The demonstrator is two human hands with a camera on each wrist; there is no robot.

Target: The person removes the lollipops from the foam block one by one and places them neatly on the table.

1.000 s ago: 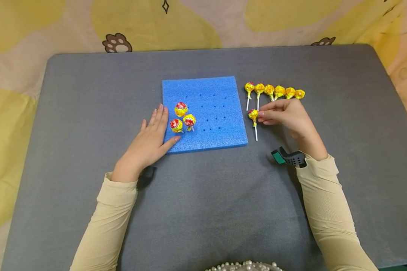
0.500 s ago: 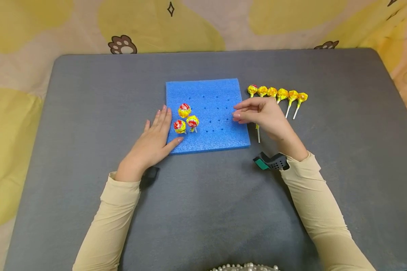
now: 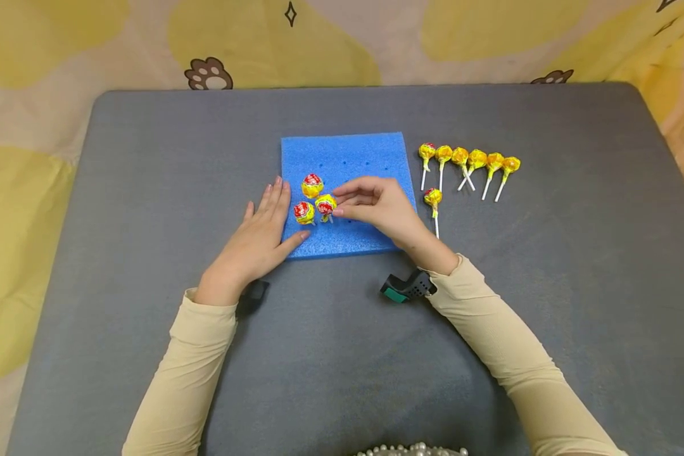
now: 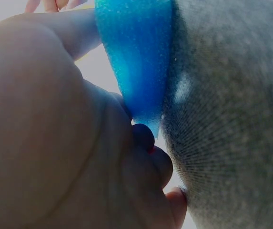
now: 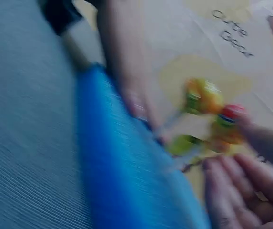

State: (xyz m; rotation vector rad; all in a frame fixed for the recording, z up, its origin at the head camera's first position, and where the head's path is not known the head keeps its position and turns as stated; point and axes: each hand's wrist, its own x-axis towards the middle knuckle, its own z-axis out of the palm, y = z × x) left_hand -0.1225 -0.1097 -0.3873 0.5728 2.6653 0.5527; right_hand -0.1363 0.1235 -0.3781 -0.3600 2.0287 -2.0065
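In the head view, three lollipops with yellow and red wrappers stand in the left part of a blue foam board (image 3: 344, 244). My left hand (image 3: 251, 237) lies flat along the board's left edge, thumb on the front left corner; the left wrist view shows the palm (image 4: 55, 124) beside the foam. Over the board, my right hand (image 3: 384, 209) reaches the rightmost standing lollipop (image 3: 325, 204), thumb and forefinger apart at its right side. The right wrist view is blurred; there the thumb overlaps that lollipop's head (image 5: 229, 126). Beside them stand a rear lollipop (image 3: 312, 185) and a left one (image 3: 304, 213).
Right of the board, several yellow lollipops (image 3: 477, 159) lie in a row on the grey table (image 3: 330, 354), some sticks crossing. A single lollipop (image 3: 432, 197) lies nearer, below the row. Small holes dot the foam. A patterned curtain (image 3: 330, 44) hangs behind the table.
My right hand has come away from the single lollipop beside the row and moved left across the board to the standing lollipops. The left hand stays at the board's edge.
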